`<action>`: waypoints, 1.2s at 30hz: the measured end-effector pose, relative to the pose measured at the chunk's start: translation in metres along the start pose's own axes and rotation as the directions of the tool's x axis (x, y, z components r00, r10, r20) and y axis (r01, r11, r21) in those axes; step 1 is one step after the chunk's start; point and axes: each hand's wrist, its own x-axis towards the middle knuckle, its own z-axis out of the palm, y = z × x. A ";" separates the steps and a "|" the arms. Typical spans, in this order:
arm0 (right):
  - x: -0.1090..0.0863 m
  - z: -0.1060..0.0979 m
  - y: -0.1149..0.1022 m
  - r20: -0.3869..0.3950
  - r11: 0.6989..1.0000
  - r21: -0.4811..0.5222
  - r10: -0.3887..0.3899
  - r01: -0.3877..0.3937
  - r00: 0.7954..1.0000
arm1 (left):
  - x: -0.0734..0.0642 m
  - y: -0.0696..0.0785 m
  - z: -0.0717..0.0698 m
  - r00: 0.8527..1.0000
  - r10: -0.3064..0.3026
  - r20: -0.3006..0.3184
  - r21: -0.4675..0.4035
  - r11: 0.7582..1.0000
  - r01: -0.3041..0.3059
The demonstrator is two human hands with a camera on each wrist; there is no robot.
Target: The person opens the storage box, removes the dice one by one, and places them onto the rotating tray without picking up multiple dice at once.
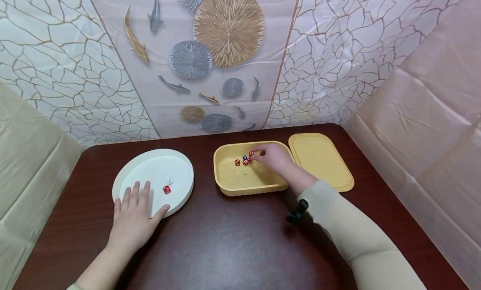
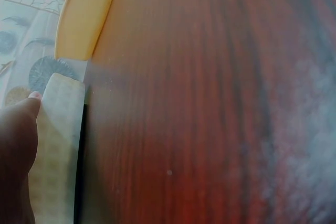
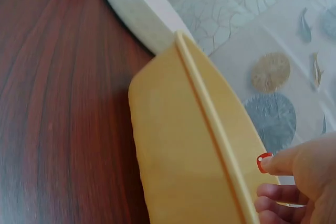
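Note:
My right hand (image 1: 273, 157) reaches over the yellow box (image 1: 225, 187) and pinches a red die (image 3: 264, 162) between thumb and finger. Below it in the box lie several dice, among them a red die (image 1: 237, 162) a little apart and a blue die (image 1: 245, 158) in a cluster. On the left, my left hand (image 1: 133, 217) lies with fingers spread over the near rim of a round white tray (image 1: 180, 158), holding nothing. Inside that tray are a red die (image 1: 167, 190) and a small whitish die (image 1: 170, 182), just beyond my left thumb.
A flat yellow lid (image 1: 319, 162) lies on the dark wooden table (image 1: 225, 240), right beside the box. Patterned cloth (image 1: 225, 98) hangs behind the table's back edge, with plain cloth at both sides. A black band is on my right wrist.

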 end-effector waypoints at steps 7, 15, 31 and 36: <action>0.005 0.010 -0.026 0.098 0.982 0.188 -0.004 -0.015 0.995 | 0.000 0.000 0.000 1.000 0.000 0.003 0.004 1.000 0.000; 0.013 0.026 -0.075 0.134 0.962 0.272 -0.075 0.036 0.988 | 0.000 -0.002 0.002 1.000 -0.013 0.008 0.009 1.000 0.013; 0.024 0.060 -0.144 0.235 0.917 0.400 -0.120 0.016 0.965 | 0.002 0.000 -0.001 1.000 -0.012 0.003 0.017 1.000 0.012; 0.029 0.074 -0.162 0.227 0.953 0.300 -0.116 0.044 0.967 | 0.001 0.000 0.001 1.000 -0.013 -0.002 0.019 1.000 0.013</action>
